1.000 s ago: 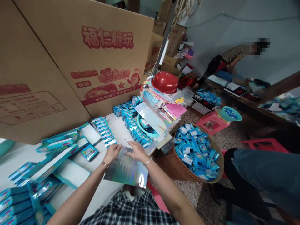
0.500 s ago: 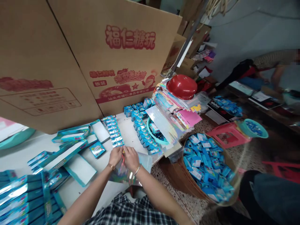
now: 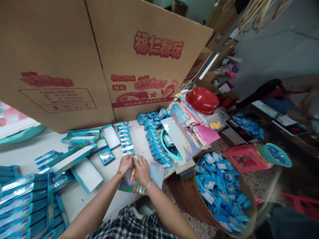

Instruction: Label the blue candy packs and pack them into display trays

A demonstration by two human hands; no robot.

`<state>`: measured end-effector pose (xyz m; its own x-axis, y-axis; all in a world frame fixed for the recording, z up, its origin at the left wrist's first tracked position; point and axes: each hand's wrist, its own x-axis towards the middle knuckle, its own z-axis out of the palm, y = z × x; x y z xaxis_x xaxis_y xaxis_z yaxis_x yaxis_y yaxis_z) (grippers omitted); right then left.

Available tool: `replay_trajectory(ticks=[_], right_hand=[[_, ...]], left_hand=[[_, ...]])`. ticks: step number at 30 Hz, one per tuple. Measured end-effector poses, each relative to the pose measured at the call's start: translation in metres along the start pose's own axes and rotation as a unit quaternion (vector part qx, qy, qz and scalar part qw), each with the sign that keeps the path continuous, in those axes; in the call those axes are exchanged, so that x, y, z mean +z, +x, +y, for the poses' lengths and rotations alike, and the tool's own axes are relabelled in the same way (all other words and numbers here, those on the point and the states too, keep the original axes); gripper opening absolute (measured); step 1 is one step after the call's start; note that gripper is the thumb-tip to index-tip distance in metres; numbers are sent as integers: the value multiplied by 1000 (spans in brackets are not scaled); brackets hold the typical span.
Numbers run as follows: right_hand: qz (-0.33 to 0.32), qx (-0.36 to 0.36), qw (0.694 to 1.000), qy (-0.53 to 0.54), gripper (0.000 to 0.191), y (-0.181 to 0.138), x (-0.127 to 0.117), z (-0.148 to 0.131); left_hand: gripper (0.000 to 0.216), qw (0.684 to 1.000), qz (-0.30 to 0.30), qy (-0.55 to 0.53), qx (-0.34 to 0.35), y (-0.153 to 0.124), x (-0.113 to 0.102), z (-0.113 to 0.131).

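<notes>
Both hands meet at the near edge of the white table (image 3: 142,142). My left hand (image 3: 125,163) and my right hand (image 3: 142,171) pinch the top edge of a shiny holographic sheet (image 3: 156,171) that lies under them and hangs over the table's edge. Their fingers are closed on it, side by side. Just beyond my left hand runs a row of small blue boxes (image 3: 126,139). A second row of blue boxes (image 3: 157,144) lies to the right of it.
A big brown carton (image 3: 104,56) stands behind the table. Flat blue box blanks (image 3: 74,156) lie at left. A teal basin (image 3: 165,147), a paper stack under a red bowl (image 3: 202,100) and a basket of blue boxes (image 3: 219,186) sit right. Another person's sleeve (image 3: 296,84) shows far right.
My hands have drawn together from apart on the sheet to a pinch at its top edge. The view has swung left and down.
</notes>
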<state>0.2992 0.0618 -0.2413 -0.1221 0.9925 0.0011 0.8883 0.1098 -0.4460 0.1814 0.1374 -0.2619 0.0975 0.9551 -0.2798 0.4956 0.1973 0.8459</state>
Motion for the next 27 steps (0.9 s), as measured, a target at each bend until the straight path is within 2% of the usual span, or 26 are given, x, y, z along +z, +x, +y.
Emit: replay_trajectory(ticks=[7,12,15,19,21,23,24,27], right_hand=[[4,-1,1000,4,51,-11,-2,-10],[24,1,1000,-2,44,-16,-14,-19],[15,10,1000,4,38,-19,-23,-26],[-11,27,998,52,30,-26,-35,-36],[-25,36,992,119,28,-31,-43,-40],[-48,55,968,240,25,-36,-53,-41],[-67,71,944,316,24,-39,-59,-40],[-135,139,826,529,33,-46,-81,-32]], left_hand=[[41,1000,4,5,-4,-6,-6,8],[44,999,0,39,13,-9,-5,7],[43,998,1,58,19,-9,-5,3],[42,997,5,68,21,-5,-9,-2],[42,997,5,76,22,-1,-13,-5],[42,996,3,85,22,4,-18,-9],[42,996,1,90,23,8,-21,-12],[42,993,-8,113,23,20,-36,-20]])
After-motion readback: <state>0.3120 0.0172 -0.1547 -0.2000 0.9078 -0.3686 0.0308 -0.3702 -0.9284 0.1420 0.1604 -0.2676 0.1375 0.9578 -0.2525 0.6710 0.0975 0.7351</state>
